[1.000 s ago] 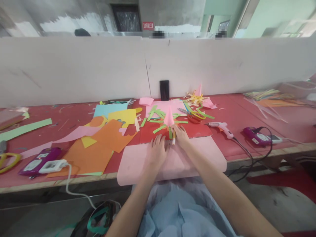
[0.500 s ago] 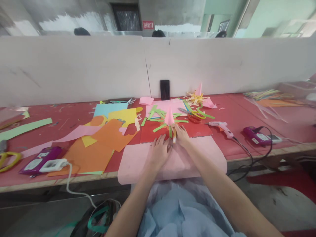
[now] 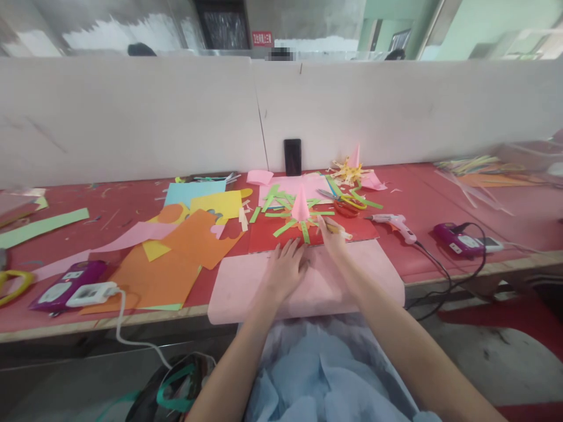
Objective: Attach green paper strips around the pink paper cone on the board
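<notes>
Nearest is a pink mat (image 3: 246,293), in front of the tall pink cone (image 3: 301,205). The left hand (image 3: 288,266) rests in front of the cone, palm down. Its fingers are a bit apart, and I see nothing in its grip. The right hand (image 3: 335,243) is just beside the cone, to its right. Its grip is closed around a thin stick, like a pen (image 3: 347,235). The cone stands point up over a red sheet (image 3: 264,237), with green paper strips (image 3: 305,231) spread around its bottom. Right of the cone, a pink glue gun (image 3: 396,225) lies on the red tabletop (image 3: 413,187). Scissors (image 3: 347,205) lie nearer the cone, on the same side. Behind the cone, a black phone (image 3: 292,157) leans on a white wall (image 3: 176,117).
</notes>
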The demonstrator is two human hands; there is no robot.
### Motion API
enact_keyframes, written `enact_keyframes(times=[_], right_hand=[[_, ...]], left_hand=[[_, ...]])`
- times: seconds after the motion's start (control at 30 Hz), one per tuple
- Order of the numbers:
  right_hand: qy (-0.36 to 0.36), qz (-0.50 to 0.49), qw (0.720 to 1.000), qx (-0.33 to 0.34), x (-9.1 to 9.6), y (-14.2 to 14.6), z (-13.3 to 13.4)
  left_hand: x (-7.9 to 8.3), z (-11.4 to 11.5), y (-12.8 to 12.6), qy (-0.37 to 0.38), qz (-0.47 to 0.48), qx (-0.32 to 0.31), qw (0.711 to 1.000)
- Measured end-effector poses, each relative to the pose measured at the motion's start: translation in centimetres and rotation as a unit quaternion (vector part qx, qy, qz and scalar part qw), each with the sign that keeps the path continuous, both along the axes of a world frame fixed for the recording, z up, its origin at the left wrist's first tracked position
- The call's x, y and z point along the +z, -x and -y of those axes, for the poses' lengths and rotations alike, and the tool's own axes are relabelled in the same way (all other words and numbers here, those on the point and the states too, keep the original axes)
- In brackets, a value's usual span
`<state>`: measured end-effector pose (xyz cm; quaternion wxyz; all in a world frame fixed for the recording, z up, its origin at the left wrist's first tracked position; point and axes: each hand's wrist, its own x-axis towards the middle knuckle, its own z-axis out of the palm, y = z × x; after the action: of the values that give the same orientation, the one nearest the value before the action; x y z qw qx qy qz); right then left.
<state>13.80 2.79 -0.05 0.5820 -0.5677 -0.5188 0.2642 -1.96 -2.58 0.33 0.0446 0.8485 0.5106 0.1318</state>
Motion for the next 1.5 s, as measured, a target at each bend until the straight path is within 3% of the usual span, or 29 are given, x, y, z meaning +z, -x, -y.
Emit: enact_keyframes(times=[0.17,0.27,0.8,1.0,1.23,1.5], right_hand=[[0.072,-0.046,0.995,0.058,-0.4,0.0,-0.6],[0.083,-0.012,0.994,0.067,-0.6,0.1,-0.7],[0.062,0.091,0.991,0.072,-1.4,0.1,-1.0],[0.07,0.079,0.993,0.058,-1.4,0.1,-1.0],[0.075,-0.014,0.996,0.046,-1.3,-0.1,-0.9],[0.048,0.005,0.997,0.064,-0.9,0.0,-0.6]], left_hand=[[-0.3,-0.1,0.1,0.0,0.005,-0.005,1.0],[-0.4,-0.2,0.1,-0.003,0.005,-0.008,1.0],[0.1,-0.1,0.0,0.009,-0.022,-0.001,1.0],[-0.3,-0.2,0.1,0.009,-0.015,-0.003,1.0],[-0.2,-0.2,0.1,0.013,-0.013,-0.002,1.0],[0.0,-0.1,0.0,0.012,-0.022,-0.002,1.0]])
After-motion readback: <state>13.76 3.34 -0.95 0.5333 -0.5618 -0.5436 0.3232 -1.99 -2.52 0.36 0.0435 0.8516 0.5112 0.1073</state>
